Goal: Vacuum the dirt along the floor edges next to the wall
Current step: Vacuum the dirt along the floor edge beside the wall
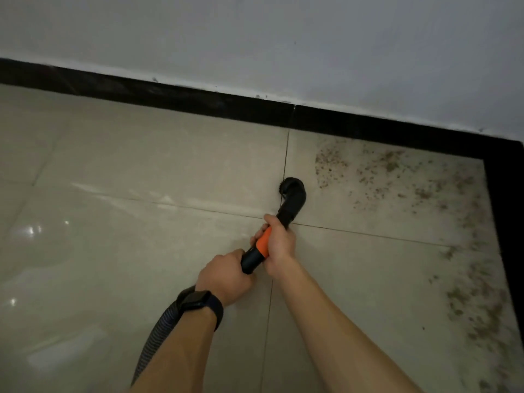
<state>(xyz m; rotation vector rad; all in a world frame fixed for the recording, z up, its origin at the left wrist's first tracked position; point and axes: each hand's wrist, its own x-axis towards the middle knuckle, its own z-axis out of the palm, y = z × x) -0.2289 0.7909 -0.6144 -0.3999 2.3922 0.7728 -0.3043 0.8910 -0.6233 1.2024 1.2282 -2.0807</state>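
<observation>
Both hands are on the vacuum wand, and we record them as closed around it. Our right hand grips the forward part, fingers wrapped over the orange collar just behind the brush head, thumb side towards it. Our left hand grips the black rear end of the wand, further back from the brush head, knuckles uppermost, with a dark watch on the wrist. Both forearms reach forward and converge on the wand, the right one more extended.

A ribbed hose leaves the rear of the wand and runs back from the brush head beneath the left forearm.

The brush head rests low over the pale tiled floor, beside the grout line, its bent black neck rising back to our right hand. We cannot tell whether the bristles touch the tile.

Dirt lies as brown specks to the right of the brush head, its nearest edge close by, and spreads away into the corner. Beyond the brush head, and apart from it, runs the black skirting board, with the grey wall above.
</observation>
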